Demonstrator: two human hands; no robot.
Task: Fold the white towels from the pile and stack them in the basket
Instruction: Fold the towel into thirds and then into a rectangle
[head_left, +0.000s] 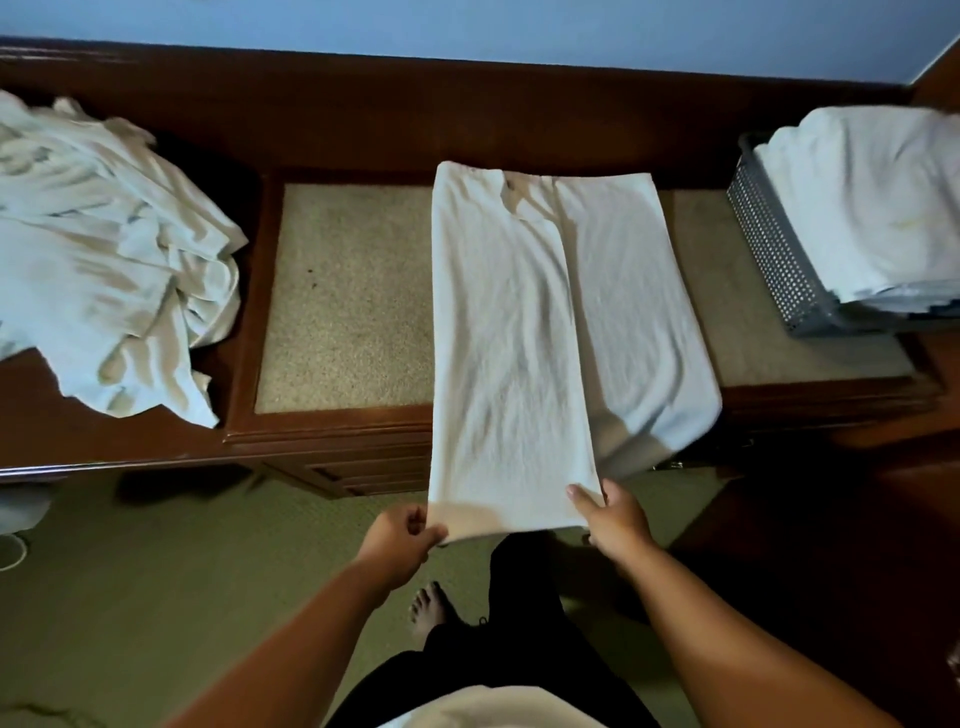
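A white towel (524, 332) lies lengthwise on the wooden bench, its left part folded over the middle, its near end hanging past the bench's front edge. My left hand (402, 540) pinches the near left corner of the folded layer. My right hand (613, 519) grips the near right corner of that layer, thumb on top. A pile of crumpled white towels (104, 249) sits at the left end of the bench. A grey perforated basket (774, 244) at the right end holds a stack of folded white towels (872, 202).
The brown wooden bench (332, 436) has beige padded panels (348, 296) and runs along a blue wall. Green carpet (156, 597) covers the floor in front. My dark-trousered legs and a bare foot (428, 608) are below the hands.
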